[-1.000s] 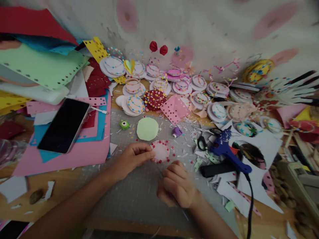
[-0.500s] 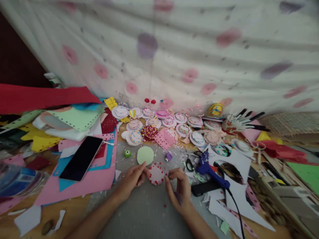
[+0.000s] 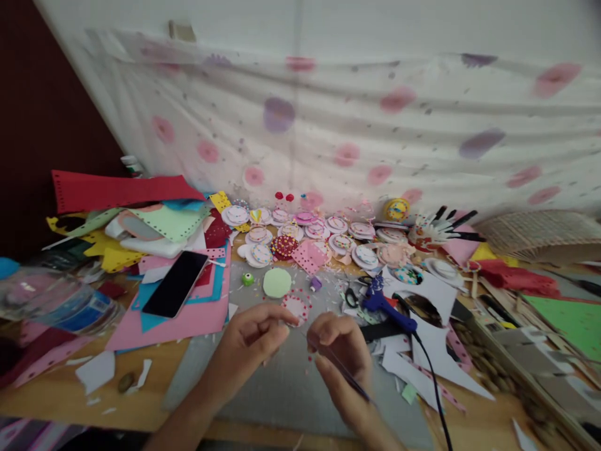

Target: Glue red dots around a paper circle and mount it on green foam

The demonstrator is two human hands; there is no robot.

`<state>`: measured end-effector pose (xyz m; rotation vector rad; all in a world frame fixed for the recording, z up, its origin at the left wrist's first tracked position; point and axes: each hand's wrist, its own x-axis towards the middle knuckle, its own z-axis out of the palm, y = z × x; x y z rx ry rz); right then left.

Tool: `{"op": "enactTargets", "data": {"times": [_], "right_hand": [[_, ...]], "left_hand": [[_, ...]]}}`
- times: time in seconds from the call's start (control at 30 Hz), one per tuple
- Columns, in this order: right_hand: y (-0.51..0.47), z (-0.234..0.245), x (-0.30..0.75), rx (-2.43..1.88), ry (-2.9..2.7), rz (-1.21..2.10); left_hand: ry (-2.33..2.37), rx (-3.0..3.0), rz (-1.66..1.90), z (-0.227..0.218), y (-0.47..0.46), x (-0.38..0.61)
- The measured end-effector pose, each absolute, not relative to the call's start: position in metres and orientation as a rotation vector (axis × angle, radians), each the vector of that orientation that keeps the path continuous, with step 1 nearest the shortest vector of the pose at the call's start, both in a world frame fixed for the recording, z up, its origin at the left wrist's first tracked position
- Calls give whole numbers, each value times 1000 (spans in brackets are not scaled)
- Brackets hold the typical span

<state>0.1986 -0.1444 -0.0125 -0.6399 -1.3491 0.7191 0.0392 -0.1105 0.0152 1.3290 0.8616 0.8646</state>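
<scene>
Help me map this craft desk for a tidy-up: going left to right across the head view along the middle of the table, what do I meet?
Clear plastic container → black phone → small green punch → pale green paper circle → small purple punch → blue glue gun → green paper sheet.

Matt paper disc (image 3: 297,307); glossy black phone (image 3: 175,284); wooden table (image 3: 61,391); blue plastic glue gun (image 3: 387,307); spotted cloth backdrop (image 3: 328,125).

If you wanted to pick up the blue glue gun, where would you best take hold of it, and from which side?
Grip the blue glue gun by its handle, the long part slanting toward the cable, coming from above. It lies flat on paper scraps, right of the right hand, handle clear of the scissors.
</scene>
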Motion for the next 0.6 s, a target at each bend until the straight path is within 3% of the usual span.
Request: {"op": "enactTargets", "data": {"times": [0.6], "right_hand": [[-166,-14,213,-718,-1649,880]], "left_hand": [[1084,1713,836,16,-127,17]]}}
